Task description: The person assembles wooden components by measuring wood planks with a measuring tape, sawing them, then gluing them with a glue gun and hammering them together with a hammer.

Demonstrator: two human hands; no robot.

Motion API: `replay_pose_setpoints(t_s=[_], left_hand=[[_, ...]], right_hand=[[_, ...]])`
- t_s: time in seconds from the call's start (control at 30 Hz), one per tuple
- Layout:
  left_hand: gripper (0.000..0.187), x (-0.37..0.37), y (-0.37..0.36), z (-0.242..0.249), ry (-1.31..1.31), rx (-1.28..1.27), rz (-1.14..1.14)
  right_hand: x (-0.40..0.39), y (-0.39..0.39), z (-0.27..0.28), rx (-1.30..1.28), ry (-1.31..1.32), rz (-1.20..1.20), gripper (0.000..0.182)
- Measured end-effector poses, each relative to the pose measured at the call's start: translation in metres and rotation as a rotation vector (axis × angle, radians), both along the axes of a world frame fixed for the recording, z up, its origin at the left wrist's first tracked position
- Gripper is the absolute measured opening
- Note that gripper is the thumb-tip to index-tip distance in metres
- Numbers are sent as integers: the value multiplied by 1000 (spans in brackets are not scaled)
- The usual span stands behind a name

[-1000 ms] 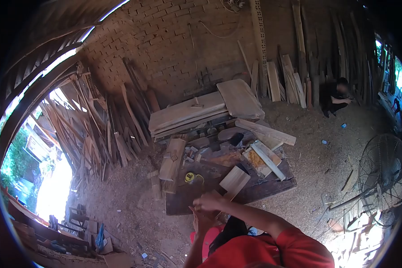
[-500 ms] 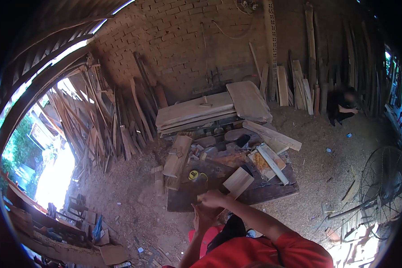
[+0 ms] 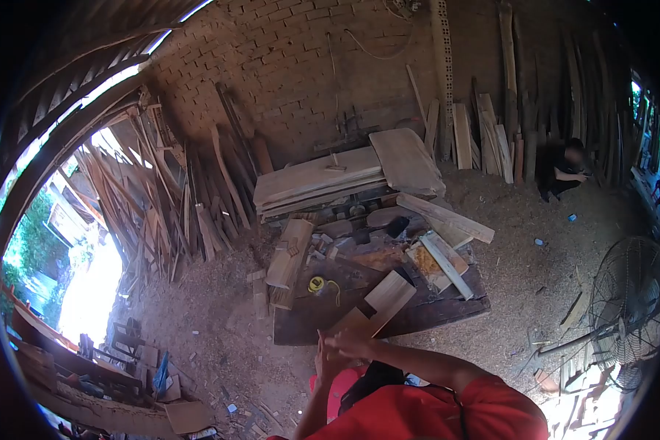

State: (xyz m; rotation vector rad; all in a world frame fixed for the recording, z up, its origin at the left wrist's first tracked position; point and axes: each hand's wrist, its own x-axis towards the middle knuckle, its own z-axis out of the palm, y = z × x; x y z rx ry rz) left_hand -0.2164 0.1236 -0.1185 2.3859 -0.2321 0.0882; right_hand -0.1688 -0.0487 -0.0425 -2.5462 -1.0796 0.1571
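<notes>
My left hand (image 3: 328, 358) is at the near edge of the dark work table (image 3: 440, 317), beside my right hand (image 3: 350, 343). The right hand lies against a wooden board (image 3: 390, 295) with a dark notch, which slants over the table edge. The fingers of both hands are small and partly overlapped, so their grip cannot be made out. A yellow tape measure (image 3: 315, 284) rests on the table beyond the hands, and a stacked wooden piece (image 3: 290, 253) stands at the table's left side.
Large planks (image 3: 323, 178) lie at the table's far side. Loose boards (image 3: 447, 265) cover its right part. A caged fan (image 3: 627, 293) stands at the right. A person (image 3: 562, 172) crouches by the back wall. Timber leans against the walls.
My right hand has moved slightly down and right, nearer my body. More of the board with the dark notch now shows beside the hands. The view has shifted slightly.
</notes>
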Motion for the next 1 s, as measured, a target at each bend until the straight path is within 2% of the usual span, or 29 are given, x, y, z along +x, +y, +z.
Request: replay_pose_setpoints(t_s=[0.07, 0.1, 0.17, 0.23, 0.3, 0.37, 0.47, 0.57, 0.67, 0.77, 0.87, 0.97, 1.0], left_hand=[[127, 3, 8, -18, -264, 152, -97], [127, -1, 3, -8, -153, 73, -40], [127, -6, -12, 34, 62, -78, 71], [129, -4, -8, 30, 110, -71, 68], [132, -5, -8, 27, 107, -61, 60], [134, -4, -9, 29, 41, -43, 47], [136, -3, -9, 28, 108, -56, 57], [135, -5, -10, 26, -17, -3, 45], [135, -6, -12, 32, 29, -32, 62], [134, -4, -9, 26, 83, -71, 67], [133, -2, -6, 15, -55, -18, 39], [132, -4, -7, 20, 52, -74, 60], [132, -4, -7, 21, 15, -54, 46]], right_hand=[[0, -17, 12, 268, 186, 88, 34], [1, -30, 17, 403, 283, 134, 34], [27, -58, -3, 394, 243, -129, 32], [55, -108, -1, 251, 307, -260, 30], [71, -147, 21, 148, 335, -538, 27], [100, -187, 1, 191, 234, -550, 26], [97, -190, 1, 101, -13, -790, 25], [71, -157, 8, -42, 83, -599, 27], [55, -158, 25, 227, 59, -424, 29], [93, -194, 21, 148, 155, -598, 31], [94, -183, 31, 30, 75, -664, 33], [65, -133, 4, -163, 42, -411, 34], [61, -132, 9, -58, 107, -406, 34]])
